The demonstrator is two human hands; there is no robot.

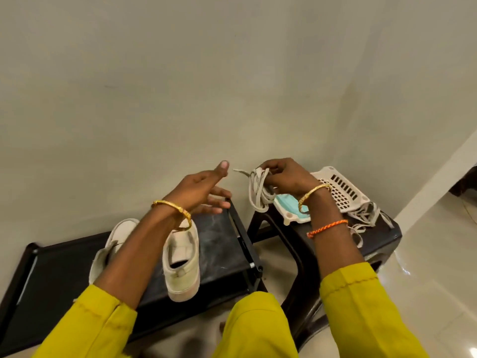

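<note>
My right hand (286, 175) grips a bundle of beige shoelace (258, 191) that hangs in loops above the black stool (387, 236). My left hand (204, 192) hovers just left of the lace with fingers spread and thumb up, holding nothing. Two beige shoes without laces lie on the black rack (222, 244): one shoe (183, 264) under my left wrist, the other shoe (111, 249) partly hidden behind my left forearm. More loose lace (361, 223) lies on the stool.
A beige plastic basket (340, 189) and a teal face mask on a small tray (289, 208) sit on the stool. A plain wall stands close behind. Glossy tiled floor (433, 254) stretches to the right. My knee in yellow cloth (255, 326) is between rack and stool.
</note>
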